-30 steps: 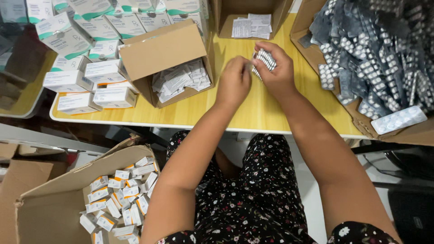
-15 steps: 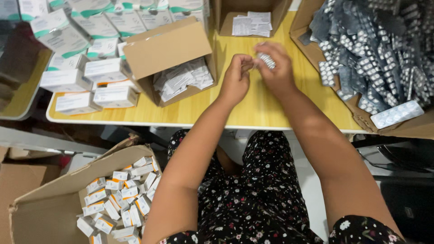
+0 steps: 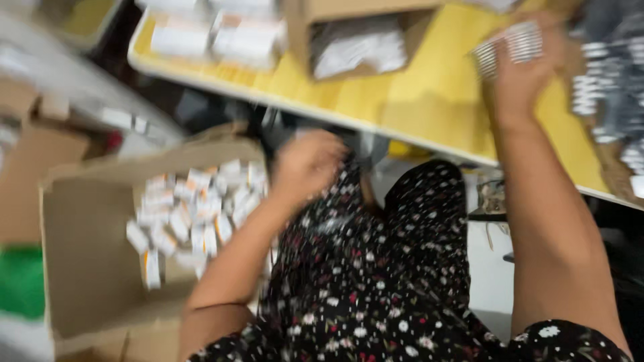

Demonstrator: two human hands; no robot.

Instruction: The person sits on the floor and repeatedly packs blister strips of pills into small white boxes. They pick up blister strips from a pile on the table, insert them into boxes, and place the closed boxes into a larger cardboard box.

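The whole view is smeared by motion. My right hand (image 3: 526, 80) is raised over the yellow table (image 3: 429, 100) and grips a small stack of silver blister packs (image 3: 513, 45). My left hand (image 3: 305, 166) is off the table, low over my lap in the flowered dress. It hovers beside the right rim of a cardboard box on the floor (image 3: 87, 268). Its fingers look curled, but the blur hides whether anything is in them. Several small white cartons (image 3: 194, 214) lie loose inside that box.
An open cardboard box with white folded leaflets (image 3: 349, 47) stands on the table. White cartons (image 3: 215, 37) are stacked at the table's left. A heap of silver blister packs (image 3: 604, 100) fills a box at the right edge.
My left hand has left the blister packs and dropped from the table down toward the floor box. My right hand keeps the packs. The camera has swung down and left.
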